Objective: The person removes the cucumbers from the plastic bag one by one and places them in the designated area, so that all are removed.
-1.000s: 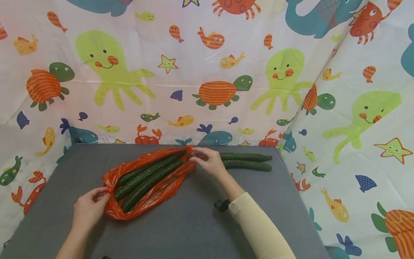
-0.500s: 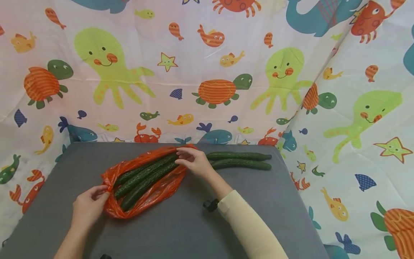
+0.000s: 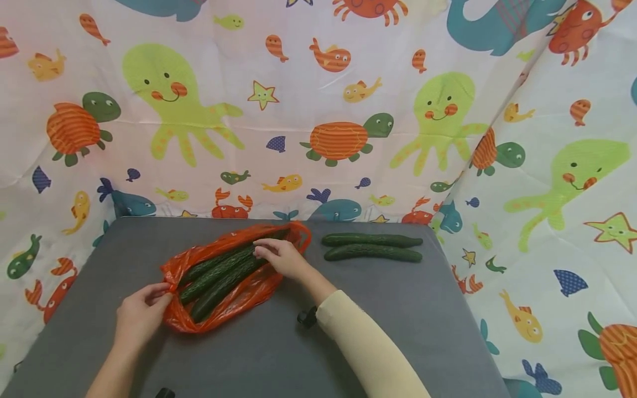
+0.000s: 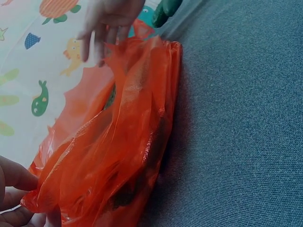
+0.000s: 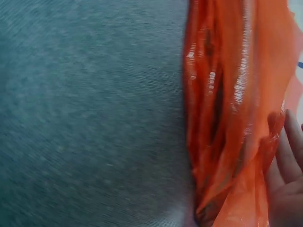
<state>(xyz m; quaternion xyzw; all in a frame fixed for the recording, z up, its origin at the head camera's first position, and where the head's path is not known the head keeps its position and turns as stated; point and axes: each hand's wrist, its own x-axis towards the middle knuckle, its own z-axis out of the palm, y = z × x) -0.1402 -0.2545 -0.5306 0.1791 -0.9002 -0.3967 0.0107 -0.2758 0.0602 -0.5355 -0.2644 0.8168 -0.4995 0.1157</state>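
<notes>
An orange plastic bag point(image 3: 251, 298) lies on the table with its opening upward. Inside it, several long dark green cucumbers point(image 3: 211, 276) lie side by side. My left hand point(image 3: 141, 312) pinches the bag's near-left edge between thumb and fingers; the left wrist view shows the same grip on the orange film point(image 4: 109, 142). Over the far end of the bagged cucumbers hovers my right hand point(image 3: 282, 258), its fingers extended and loose. In the right wrist view, the fingers point(image 5: 284, 156) lie close beside the bag's side; whether they touch it cannot be told.
Two more cucumbers point(image 3: 370, 240) lie nearly parallel on the grey table point(image 3: 378, 309), right of the bag. A patterned curtain point(image 3: 278, 110) with sea animals stands behind and along the sides. A black band item point(image 3: 307, 318) sits at the right wrist.
My right hand has moved left and nearer, from the bag's far end to over the bagged cucumbers, uncovering the bag's handle loop and the loose pair. The left hand stays at its edge.
</notes>
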